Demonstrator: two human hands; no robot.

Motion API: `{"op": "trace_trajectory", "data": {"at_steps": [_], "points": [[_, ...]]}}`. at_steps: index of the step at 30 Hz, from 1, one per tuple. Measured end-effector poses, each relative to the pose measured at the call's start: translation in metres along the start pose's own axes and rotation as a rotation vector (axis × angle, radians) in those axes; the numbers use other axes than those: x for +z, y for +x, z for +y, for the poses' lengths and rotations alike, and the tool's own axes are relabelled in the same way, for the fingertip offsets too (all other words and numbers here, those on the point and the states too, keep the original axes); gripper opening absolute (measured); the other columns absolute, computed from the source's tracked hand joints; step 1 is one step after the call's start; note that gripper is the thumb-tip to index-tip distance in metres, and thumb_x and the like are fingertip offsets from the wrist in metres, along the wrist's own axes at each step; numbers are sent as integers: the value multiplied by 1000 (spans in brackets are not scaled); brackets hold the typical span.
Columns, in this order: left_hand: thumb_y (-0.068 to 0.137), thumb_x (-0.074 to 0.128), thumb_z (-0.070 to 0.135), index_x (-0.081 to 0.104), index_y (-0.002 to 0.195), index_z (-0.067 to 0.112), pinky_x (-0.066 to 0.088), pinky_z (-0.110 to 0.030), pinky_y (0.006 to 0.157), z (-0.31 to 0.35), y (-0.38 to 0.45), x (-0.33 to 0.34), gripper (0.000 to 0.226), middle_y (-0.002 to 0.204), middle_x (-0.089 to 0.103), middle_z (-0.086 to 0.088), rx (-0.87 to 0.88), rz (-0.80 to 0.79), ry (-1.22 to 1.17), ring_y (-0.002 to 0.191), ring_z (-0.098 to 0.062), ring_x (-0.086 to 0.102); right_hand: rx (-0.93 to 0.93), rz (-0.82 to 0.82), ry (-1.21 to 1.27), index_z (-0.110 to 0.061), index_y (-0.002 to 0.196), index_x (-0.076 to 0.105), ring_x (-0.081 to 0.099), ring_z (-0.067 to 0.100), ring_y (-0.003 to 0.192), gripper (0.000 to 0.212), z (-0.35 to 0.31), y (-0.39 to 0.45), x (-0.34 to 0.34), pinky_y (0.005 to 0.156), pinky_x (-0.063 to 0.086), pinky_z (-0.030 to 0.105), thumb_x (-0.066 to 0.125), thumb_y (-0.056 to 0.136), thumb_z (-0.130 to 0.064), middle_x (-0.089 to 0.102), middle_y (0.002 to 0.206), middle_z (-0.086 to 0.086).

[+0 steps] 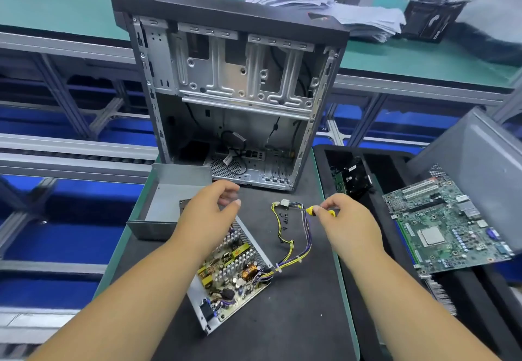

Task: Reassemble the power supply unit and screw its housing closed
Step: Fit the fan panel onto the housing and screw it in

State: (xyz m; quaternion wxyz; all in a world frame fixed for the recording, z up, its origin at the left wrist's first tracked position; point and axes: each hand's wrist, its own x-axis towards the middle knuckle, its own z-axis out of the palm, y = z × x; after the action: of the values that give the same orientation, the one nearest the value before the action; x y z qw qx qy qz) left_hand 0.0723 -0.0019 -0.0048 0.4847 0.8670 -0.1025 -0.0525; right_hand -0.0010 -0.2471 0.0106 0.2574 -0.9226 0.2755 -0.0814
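From the head camera, the left hand (pixel 209 211) hovers, fingers spread and empty, over the open grey metal power supply base with its exposed circuit board (pixel 234 270). The right hand (pixel 343 219) pinches a yellow-handled screwdriver (pixel 312 210) above small black screws (pixel 284 218). The grey sheet-metal cover (pixel 166 205) lies just beyond the left hand.

— Where are we looking from?
— From our own head, forward and down over the dark worktop (pixel 296 318), close enough that both forearms run in from the bottom edge.
— And ahead?
— The open computer case (pixel 234 92) stands just beyond; the wide lens bends the green bench (pixel 56 7) behind it. There is only this one view, so nothing is shared.
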Motion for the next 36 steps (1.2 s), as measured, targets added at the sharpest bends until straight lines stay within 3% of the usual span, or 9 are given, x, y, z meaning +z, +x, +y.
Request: {"op": "trace_trajectory", "data": {"at_steps": [4, 9, 17, 29, 36], "points": [[97, 54, 23, 64, 104, 40, 43, -23, 73, 15, -3, 7, 21, 99, 66, 15, -103, -40, -177, 85, 6, 60, -36, 31, 234, -31, 75, 63, 55, 5, 69, 16, -3, -5, -32, 61, 43, 29, 67, 86, -42, 62, 74, -14], [103, 43, 17, 67, 108, 29, 52, -30, 83, 46, -5, 19, 27, 99, 75, 5, -211, -119, -462, 86, -10, 70, -109, -18, 499, -36, 77, 69, 55, -7, 80, 9, -12, -17, -69, 66, 39, 28, 69, 86, -36, 66, 84, -25], [104, 45, 18, 64, 113, 13, 55, -24, 71, 82, -10, 32, 22, 94, 76, -8, -293, -230, -959, 77, -14, 70, -201, -18, 639, -30, 74, 69, 56, -8, 75, 13, -16, -36, -100, 66, 37, 22, 70, 87, -27, 67, 79, -24], [99, 50, 9, 63, 106, 8, 55, -18, 66, 101, -29, 40, 15, 78, 72, 1, -260, -225, -1066, 68, -9, 67, -221, -42, 645, -27, 74, 69, 54, -6, 72, 13, -3, -49, -116, 66, 36, 22, 70, 87, -29, 64, 77, -20], [97, 53, 4, 64, 104, 9, 54, -18, 66, 97, -34, 41, 14, 80, 71, 3, -241, -214, -1057, 71, -6, 66, -244, -26, 661, -25, 75, 69, 56, -5, 76, 12, 1, -57, -121, 66, 38, 21, 70, 87, -26, 65, 78, -20]]}}
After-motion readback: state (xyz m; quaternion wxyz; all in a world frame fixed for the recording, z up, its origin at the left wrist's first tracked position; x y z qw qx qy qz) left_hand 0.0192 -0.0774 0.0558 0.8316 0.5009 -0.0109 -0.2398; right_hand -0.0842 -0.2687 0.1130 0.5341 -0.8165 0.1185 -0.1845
